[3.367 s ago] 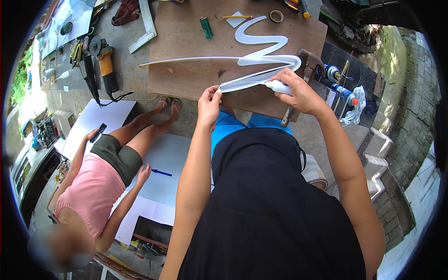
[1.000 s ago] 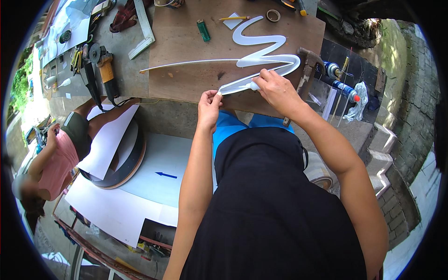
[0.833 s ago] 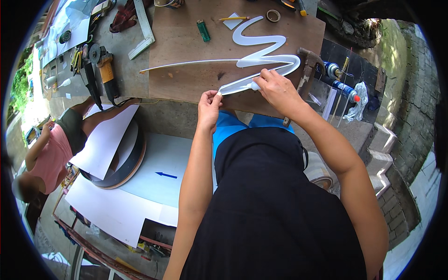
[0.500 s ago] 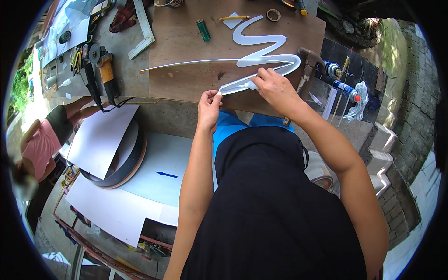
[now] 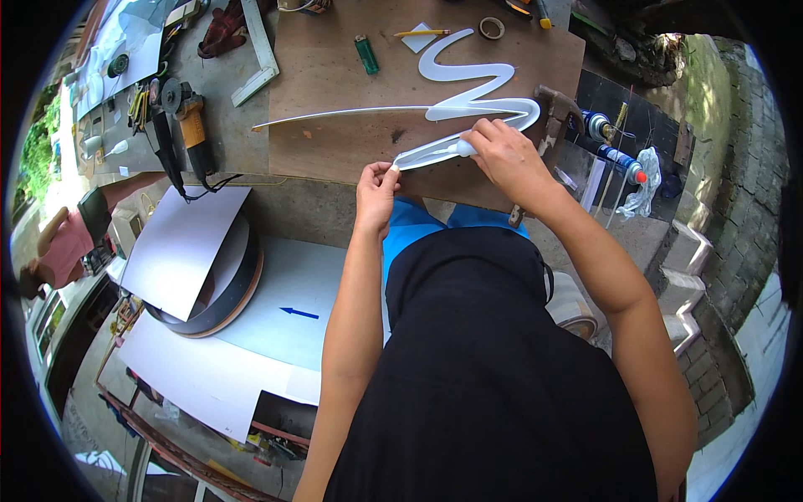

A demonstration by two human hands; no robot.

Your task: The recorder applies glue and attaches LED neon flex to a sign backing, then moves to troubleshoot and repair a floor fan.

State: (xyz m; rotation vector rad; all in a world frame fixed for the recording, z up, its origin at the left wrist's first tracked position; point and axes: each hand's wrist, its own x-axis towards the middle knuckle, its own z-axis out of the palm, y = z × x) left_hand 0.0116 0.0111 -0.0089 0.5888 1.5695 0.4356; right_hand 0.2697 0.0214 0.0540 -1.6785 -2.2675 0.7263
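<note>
A flat white wavy cutout [image 5: 489, 74] lies on the brown board [image 5: 335, 155], with a thin white strip standing along part of its edge. The strip's long free end [image 5: 339, 112] reaches left across the board. My left hand [image 5: 376, 197] pinches the cutout's near left tip, at the board's front edge. In my right hand [image 5: 512, 167] is a small white squeeze bottle [image 5: 466, 148], tilted with its thin nozzle toward the left, over the cutout's lower arm. Whether anything flows from the nozzle is too small to tell.
A rusty clamp [image 5: 556, 125] grips the board's right side. On the board are a green lighter [image 5: 365, 54], a pencil [image 5: 422, 33] and a tape roll [image 5: 492, 28]. An angle grinder [image 5: 191, 121] rests at left. Spray cans [image 5: 619, 157] stand right. A person [image 5: 67, 243] is at far left.
My right hand has shifted slightly right with the squeeze bottle, showing more of it. My left hand holds its place. The person at far left has moved a little.
</note>
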